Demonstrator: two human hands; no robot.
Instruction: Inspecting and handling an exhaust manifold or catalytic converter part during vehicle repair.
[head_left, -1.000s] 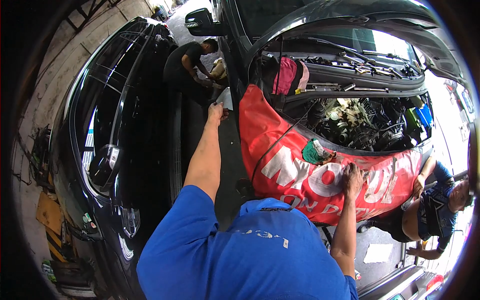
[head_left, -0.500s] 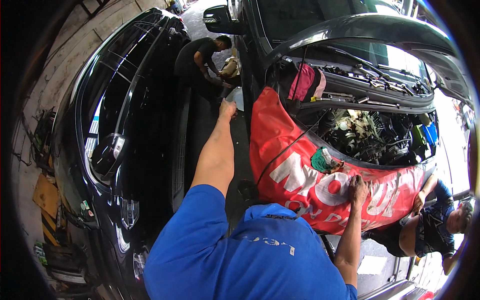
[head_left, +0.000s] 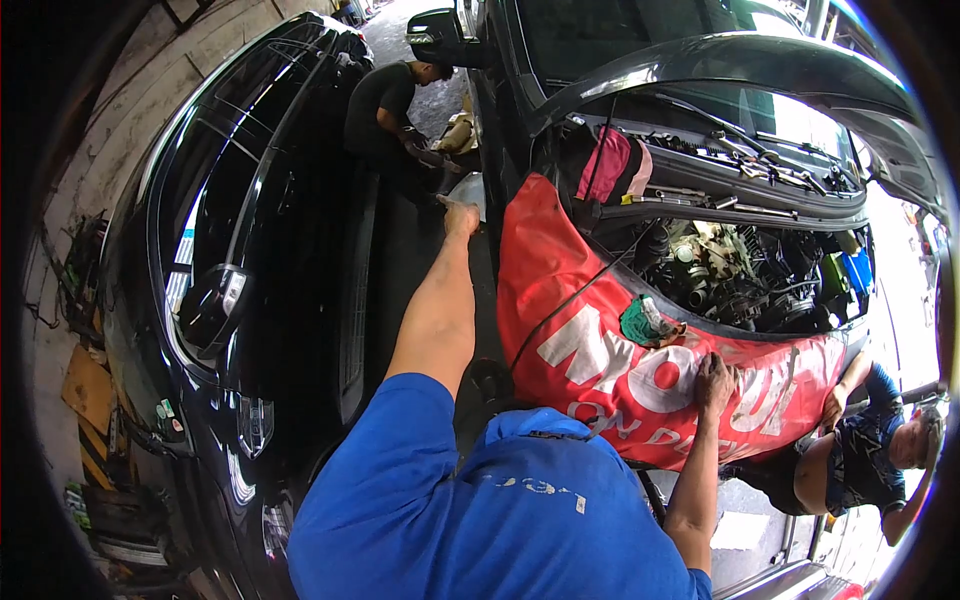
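My left hand (head_left: 460, 217) is stretched out ahead at arm's length, between the two dark vehicles. One finger looks extended toward the left and the others are partly curled; I see nothing held in it. Just beyond it is a pale grey sheet-like shape (head_left: 470, 190), whose kind I cannot make out. My right hand (head_left: 715, 383) rests on a red fender cover (head_left: 545, 250) with white lettering, draped over the front of the vehicle on the right. Its fingers are slightly bent against the cloth. A crumpled green cloth (head_left: 640, 322) lies on the cover's upper edge, left of that hand.
The raised hood (head_left: 720, 60) arches over an engine bay (head_left: 735, 265). Wrenches and sockets (head_left: 750, 207) lie along the cowl, near a pink-and-black cloth (head_left: 605, 165). A black car (head_left: 300, 250) stands left. One co-worker (head_left: 385, 110) crouches ahead; another person (head_left: 870, 450) is at right.
My left hand has dipped slightly and its finger now points more leftward. The co-worker ahead has shifted, with head and arms in a new position. My right hand stays in place.
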